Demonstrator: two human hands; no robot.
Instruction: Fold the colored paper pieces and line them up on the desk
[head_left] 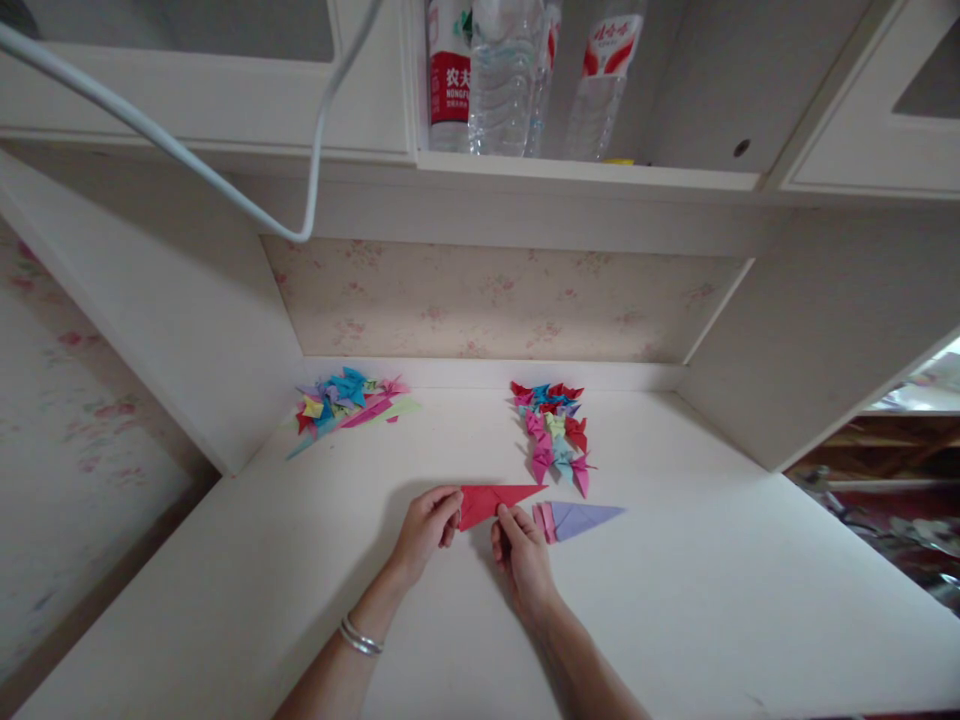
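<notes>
A red paper folded into a triangle (495,498) lies on the white desk (675,600) in the middle. My left hand (427,525) pinches its left corner with closed fingers. My right hand (519,550) pinches its lower edge near the middle. Just right of my right hand lie folded pink and lilac papers (577,518). Behind them is a heap of small folded paper figures (556,432) in red, pink, blue and green. A second heap of folded figures and paper sheets (346,398) sits at the back left.
Water bottles (495,75) stand on the shelf above the desk. A white cable (225,190) hangs across the upper left. Cabinet side walls close the desk in at left and right. A silver bracelet (360,636) is on my left wrist.
</notes>
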